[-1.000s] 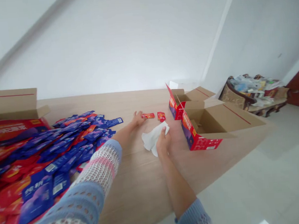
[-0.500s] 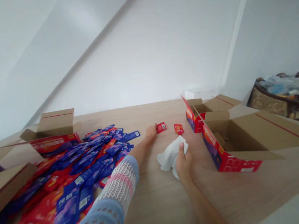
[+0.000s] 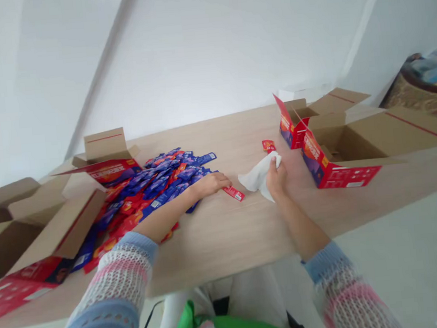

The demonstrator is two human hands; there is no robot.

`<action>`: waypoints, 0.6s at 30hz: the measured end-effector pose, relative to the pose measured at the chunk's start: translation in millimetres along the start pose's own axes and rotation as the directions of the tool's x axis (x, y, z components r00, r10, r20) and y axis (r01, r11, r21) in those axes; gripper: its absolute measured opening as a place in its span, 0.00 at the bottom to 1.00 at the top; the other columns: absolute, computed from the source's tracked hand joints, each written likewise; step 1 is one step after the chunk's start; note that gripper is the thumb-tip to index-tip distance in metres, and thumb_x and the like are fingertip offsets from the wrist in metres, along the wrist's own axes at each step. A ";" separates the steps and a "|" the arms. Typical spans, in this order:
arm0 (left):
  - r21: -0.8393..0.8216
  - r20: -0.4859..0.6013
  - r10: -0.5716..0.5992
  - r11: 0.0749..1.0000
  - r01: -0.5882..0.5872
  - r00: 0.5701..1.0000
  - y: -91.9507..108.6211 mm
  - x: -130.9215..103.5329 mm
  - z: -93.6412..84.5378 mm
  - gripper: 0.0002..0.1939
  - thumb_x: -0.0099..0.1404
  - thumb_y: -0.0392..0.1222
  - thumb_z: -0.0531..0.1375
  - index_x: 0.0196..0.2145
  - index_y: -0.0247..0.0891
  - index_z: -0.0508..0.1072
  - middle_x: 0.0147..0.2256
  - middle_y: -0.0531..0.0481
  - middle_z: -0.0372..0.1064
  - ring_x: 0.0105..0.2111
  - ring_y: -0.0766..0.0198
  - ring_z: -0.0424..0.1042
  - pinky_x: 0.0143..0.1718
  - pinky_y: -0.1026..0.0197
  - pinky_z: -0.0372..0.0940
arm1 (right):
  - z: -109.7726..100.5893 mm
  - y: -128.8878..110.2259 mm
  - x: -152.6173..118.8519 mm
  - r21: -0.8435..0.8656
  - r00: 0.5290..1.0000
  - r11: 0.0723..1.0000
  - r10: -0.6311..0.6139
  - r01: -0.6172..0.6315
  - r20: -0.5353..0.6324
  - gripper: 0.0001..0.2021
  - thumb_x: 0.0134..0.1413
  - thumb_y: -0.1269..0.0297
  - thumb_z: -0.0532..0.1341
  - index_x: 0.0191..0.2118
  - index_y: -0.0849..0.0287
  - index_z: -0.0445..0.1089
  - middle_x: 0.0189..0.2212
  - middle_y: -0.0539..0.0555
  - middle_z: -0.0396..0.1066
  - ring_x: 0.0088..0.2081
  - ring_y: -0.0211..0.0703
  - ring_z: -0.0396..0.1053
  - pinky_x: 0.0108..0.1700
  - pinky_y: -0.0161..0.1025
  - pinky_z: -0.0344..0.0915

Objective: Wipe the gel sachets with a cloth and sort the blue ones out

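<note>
My left hand (image 3: 213, 183) pinches the upper end of a small red sachet (image 3: 235, 193) just above the table, right of a heap of blue and red sachets (image 3: 158, 177). A white cloth or tissue (image 3: 255, 175) is gripped in my right hand (image 3: 276, 175), its loose part spread to the left over the table. Behind the cloth lies another red sachet (image 3: 268, 145), flat on the wood. The fingertips of my left hand are partly hidden by the back of the hand.
Two open red cartons, the nearer one (image 3: 349, 175) and a farther one (image 3: 291, 127), stand at the right. On the left, an open carton (image 3: 115, 170) sits behind the heap and another (image 3: 29, 277) in front. The table's front edge (image 3: 228, 274) runs before my body.
My left hand has drawn the red sachet back toward me, and its end now points to the front right. My right hand still holds the cloth. The view has tilted down.
</note>
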State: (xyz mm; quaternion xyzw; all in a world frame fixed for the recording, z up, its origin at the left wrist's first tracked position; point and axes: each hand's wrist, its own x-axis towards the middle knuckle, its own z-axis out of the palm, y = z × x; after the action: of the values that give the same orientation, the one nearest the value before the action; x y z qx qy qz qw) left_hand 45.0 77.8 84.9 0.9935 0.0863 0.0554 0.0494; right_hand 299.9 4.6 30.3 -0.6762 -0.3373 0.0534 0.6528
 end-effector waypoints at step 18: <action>0.100 -0.294 -0.249 0.952 0.289 0.923 63.8 -85.3 50.2 0.32 0.67 0.37 0.49 0.66 0.24 0.48 0.67 0.31 0.41 0.67 0.53 0.41 0.64 0.48 0.48 | 12.8 18.7 -22.8 -0.298 0.890 0.924 -0.087 0.241 0.448 0.35 0.62 0.42 0.40 0.44 0.67 0.74 0.40 0.70 0.74 0.45 0.57 0.71 0.45 0.43 0.63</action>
State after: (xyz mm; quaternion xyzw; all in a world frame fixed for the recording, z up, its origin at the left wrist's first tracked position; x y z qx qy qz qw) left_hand -22.0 -4.3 33.5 0.9554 0.2319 0.1807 -0.0268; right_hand 283.1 5.0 2.9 -0.7205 -0.5326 0.0836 0.4362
